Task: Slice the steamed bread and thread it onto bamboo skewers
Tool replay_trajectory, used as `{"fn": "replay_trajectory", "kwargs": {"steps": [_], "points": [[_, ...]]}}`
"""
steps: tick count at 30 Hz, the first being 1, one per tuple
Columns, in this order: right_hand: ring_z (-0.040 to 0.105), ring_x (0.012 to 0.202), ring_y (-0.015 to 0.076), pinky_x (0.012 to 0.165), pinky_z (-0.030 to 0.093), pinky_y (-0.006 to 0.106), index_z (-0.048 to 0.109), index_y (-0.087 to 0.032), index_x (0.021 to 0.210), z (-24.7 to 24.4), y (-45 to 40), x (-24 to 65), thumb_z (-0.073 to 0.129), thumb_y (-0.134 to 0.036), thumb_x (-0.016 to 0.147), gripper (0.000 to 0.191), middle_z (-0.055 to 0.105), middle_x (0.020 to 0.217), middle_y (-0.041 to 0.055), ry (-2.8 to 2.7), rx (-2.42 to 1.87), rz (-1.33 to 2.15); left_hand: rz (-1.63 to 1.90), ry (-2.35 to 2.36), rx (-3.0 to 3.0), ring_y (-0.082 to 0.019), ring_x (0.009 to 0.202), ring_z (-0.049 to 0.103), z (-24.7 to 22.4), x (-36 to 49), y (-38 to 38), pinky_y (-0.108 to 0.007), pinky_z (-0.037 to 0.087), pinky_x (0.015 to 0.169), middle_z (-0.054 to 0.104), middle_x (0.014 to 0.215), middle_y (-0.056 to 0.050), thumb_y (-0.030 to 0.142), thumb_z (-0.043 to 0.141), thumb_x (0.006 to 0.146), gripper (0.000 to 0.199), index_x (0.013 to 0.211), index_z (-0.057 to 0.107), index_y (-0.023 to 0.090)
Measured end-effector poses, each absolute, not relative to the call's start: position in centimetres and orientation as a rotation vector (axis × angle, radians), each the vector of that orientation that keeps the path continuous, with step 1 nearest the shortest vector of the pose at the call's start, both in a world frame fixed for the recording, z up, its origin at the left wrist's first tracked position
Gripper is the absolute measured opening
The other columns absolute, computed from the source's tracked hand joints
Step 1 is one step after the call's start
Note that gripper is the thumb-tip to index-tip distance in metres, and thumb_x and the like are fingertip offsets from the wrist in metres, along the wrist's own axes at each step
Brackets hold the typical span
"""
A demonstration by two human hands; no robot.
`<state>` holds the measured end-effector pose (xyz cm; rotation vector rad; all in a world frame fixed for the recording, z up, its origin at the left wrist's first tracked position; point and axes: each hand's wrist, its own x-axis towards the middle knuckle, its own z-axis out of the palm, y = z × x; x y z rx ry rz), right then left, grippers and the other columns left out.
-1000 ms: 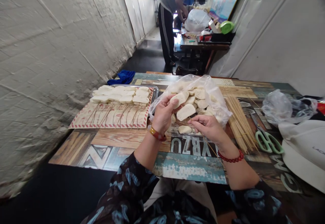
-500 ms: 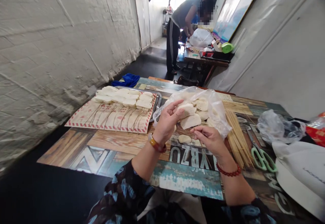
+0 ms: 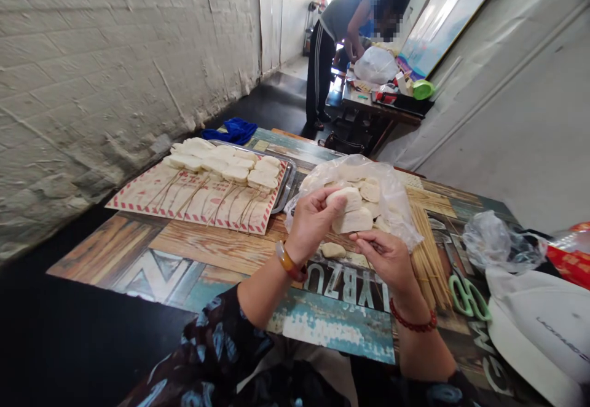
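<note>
My left hand (image 3: pixel 314 217) grips pale bread slices (image 3: pixel 353 221), one above the other, with the thumb on their near face. Just right of them, my right hand (image 3: pixel 386 254) pinches a thin wooden skewer (image 3: pixel 354 235), its tip close to the lower slice; whether it has entered the bread I cannot tell. Behind both hands lies a clear plastic bag (image 3: pixel 402 201) with more slices in it. One small loose slice (image 3: pixel 333 250) rests on the table below the hands. Several skewered slices (image 3: pixel 235 166) lie in rows on printed paper (image 3: pixel 184 201), sticks toward me.
Under the paper is a metal tray (image 3: pixel 289 184). To the right are a bundle of skewers (image 3: pixel 428 265), green-handled scissors (image 3: pixel 469 296), a crumpled plastic bag (image 3: pixel 495 241) and a white cap (image 3: pixel 544 327). A blue cloth (image 3: pixel 233 131) lies at the far edge. Another person (image 3: pixel 348 19) bends over a farther table.
The view has shifted slightly. My left fingers have closed more around the slices, and my right hand has stayed beside them with the skewer.
</note>
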<state>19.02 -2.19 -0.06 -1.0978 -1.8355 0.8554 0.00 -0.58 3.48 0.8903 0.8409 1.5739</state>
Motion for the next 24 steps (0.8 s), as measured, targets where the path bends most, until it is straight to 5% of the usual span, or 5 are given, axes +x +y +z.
{"fn": "replay_trajectory", "kwargs": {"steps": [24], "points": [[0.062, 0.053, 0.0189, 0.058, 0.052, 0.031, 0.074, -0.025, 0.07, 2.1, -3.1, 18.4, 0.064, -0.028, 0.089, 0.023, 0.07, 0.06, 0.0018, -1.929, -1.1, 0.491, 1.512, 0.837, 1.13, -0.015, 0.067, 0.065, 5.7, 0.1, -3.1, -0.024, 0.053, 0.061, 0.077, 0.082, -0.004, 0.034, 0.079, 0.078, 0.019, 0.092, 0.082, 0.021]]}}
